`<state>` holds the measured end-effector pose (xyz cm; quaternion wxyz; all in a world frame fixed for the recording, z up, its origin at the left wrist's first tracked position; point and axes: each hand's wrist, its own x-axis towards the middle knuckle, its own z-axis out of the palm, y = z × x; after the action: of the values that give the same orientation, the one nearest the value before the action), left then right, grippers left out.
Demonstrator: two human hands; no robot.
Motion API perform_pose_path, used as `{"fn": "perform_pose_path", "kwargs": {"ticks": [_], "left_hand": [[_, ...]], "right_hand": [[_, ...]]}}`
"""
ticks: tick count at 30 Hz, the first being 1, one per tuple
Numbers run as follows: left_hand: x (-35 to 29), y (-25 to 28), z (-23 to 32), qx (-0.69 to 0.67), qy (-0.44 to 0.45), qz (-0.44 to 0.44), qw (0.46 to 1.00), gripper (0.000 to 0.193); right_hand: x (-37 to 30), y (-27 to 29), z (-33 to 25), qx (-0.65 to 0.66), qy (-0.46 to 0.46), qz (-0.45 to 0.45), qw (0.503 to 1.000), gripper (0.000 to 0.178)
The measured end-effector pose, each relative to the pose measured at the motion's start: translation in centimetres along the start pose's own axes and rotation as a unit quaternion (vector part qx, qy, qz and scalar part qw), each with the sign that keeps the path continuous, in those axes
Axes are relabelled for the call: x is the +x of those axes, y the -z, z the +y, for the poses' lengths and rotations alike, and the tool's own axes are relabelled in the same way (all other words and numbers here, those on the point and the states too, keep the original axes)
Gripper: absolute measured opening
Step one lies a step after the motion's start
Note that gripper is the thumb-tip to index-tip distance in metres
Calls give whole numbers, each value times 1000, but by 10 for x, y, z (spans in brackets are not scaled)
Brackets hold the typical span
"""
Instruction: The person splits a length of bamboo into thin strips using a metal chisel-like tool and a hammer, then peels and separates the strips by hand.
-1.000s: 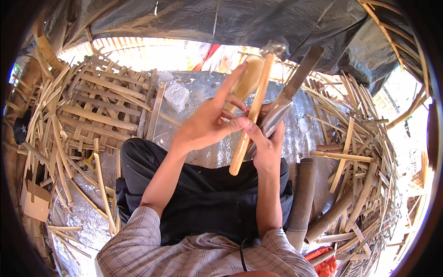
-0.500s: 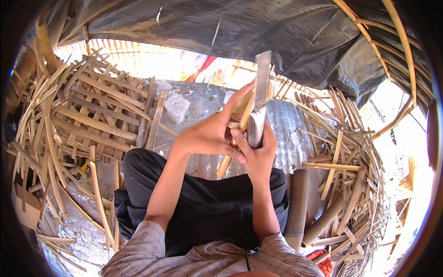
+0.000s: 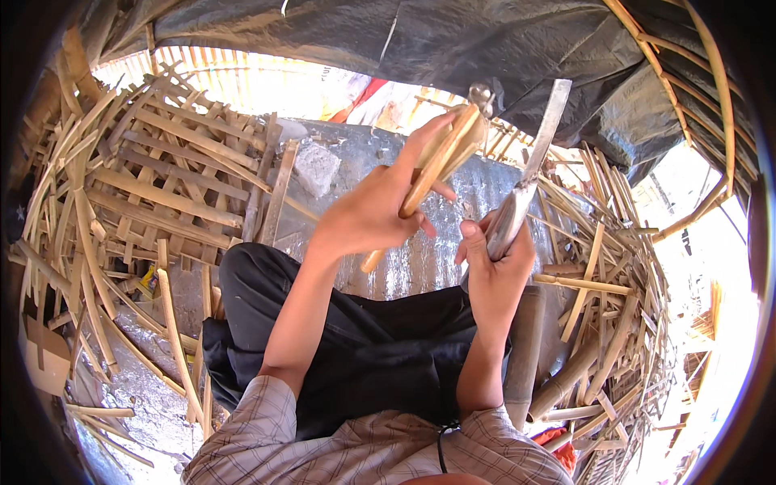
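My left hand [image 3: 368,214] is closed around a few split bamboo pieces [image 3: 440,162], with its index finger stretched along them. They slant up and away to the right, and their greyish far end is blurred. A short lower end pokes out beneath the palm. To the right, my right hand [image 3: 499,271] grips a knife [image 3: 543,133] by its shiny metal handle, thumb on the near side. The long straight blade points up and away, apart from the bamboo. Both hands are raised in front of my folded legs [image 3: 364,347] in black trousers.
Stacked bamboo lattice [image 3: 170,186] fills the left side. Loose bamboo strips [image 3: 622,323] heap up on the right, beside a thick bamboo tube [image 3: 525,347]. Ahead, a pale stone block [image 3: 317,168] rests on a grey sheet [image 3: 364,153]; black plastic sheeting [image 3: 323,48] hangs beyond.
My hands have come apart. The right has drawn the knife away to the right, its blade now clear of the bamboo. The left still holds the bamboo, slightly higher than before.
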<state>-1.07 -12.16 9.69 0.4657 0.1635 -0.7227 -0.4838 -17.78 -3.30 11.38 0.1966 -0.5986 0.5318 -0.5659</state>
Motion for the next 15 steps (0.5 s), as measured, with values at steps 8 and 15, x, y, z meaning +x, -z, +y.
{"fn": "perform_pose_path", "kwargs": {"ticks": [8,15], "left_hand": [[2,7,5,-116,47,81,989,95],[9,4,-29,-221,-41,156,962,81]], "right_hand": [[-1,-16,16,135,-68,-31,988,34],[5,-50,15,169,24,-121,978,24]]}}
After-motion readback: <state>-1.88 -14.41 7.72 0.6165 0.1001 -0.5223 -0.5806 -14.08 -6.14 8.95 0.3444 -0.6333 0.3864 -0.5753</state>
